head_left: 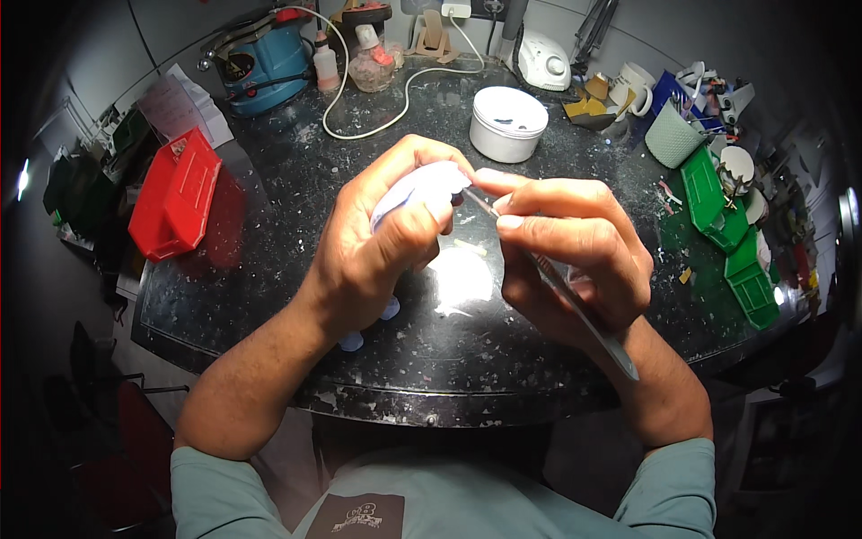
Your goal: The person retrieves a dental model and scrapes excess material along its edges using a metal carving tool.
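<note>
My left hand (377, 242) is closed around a small white and pale blue moulded piece (417, 193), raised over the dark worktop. My right hand (584, 256) grips a slender metal hand tool (597, 337), its handle slanting down toward the lower right. The tool's thin tip meets the right side of the piece, where a small dark patch shows, too bright and small to make out in detail. Small pale blue pieces (350, 340) lie on the worktop behind my left wrist, partly hidden.
Black speckled worktop (224, 314), red tray (171, 202) at left, green trays (750, 283) at right. Along the back stand a blue machine (265, 67), small bottles (326, 63), a white cable (395, 117), a white round tub (507, 135), a white device (543, 67) and a cup holding tools (672, 139).
</note>
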`<state>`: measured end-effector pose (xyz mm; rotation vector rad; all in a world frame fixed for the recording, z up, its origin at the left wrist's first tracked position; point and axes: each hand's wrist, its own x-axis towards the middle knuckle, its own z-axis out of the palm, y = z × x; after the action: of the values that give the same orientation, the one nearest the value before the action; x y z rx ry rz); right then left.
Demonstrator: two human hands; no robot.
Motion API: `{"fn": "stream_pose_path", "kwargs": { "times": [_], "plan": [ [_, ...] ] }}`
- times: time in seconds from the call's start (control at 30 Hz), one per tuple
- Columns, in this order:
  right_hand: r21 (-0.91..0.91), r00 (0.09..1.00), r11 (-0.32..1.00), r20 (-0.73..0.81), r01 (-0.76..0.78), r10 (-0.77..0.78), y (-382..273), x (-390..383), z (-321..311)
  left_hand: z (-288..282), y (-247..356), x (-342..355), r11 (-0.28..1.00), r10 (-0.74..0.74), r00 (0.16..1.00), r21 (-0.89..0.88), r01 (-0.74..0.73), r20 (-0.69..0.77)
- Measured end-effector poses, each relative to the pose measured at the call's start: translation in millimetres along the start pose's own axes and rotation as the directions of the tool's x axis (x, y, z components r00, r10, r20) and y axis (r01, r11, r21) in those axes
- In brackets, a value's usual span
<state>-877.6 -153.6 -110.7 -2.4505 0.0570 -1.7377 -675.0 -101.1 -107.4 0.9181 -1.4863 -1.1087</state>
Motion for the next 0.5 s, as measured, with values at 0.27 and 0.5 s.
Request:
{"fn": "stream_pose_path", "kwargs": {
  "times": [0.27, 0.5],
  "plan": [
    [0.015, 0.998, 0.998, 0.006, 0.062, -0.062, -10, 2, 0, 8, 0, -2, 0.951, 0.28, 0.959, 0.147, -0.271, -0.047],
    [0.02, 0.996, 0.997, 0.044, 0.077, -0.078, -11, 3, -3, 3, -7, -1, 0.915, 0.38, 0.924, 0.137, -0.38, 0.027]
  ]
}}
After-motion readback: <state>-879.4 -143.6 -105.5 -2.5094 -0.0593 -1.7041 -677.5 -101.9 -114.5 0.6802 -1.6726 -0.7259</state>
